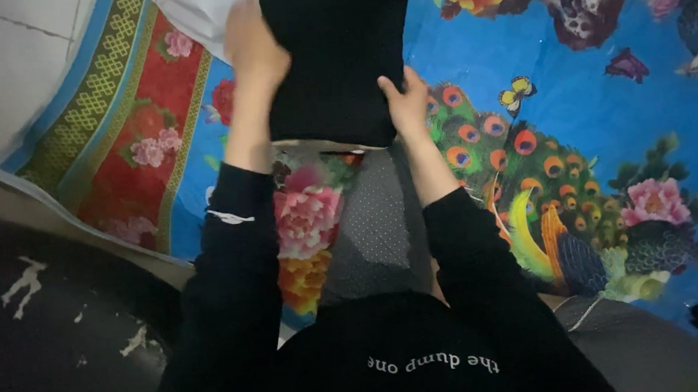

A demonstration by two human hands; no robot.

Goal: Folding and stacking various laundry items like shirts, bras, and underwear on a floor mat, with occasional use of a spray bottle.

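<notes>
Garment [333, 60], black, folded: my left hand [253, 52] and right hand [404, 100] clamp its edges, keeping it flat above floral blanket [601, 100].

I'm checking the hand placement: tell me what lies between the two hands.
In the head view, the folded black knit garment spans the gap: the left hand grips its left edge, the right hand its lower right corner, above the floral blue cloth.

Black knit cloth [336, 55] cut off by top edge, left hand [253, 52] blurred
</notes>
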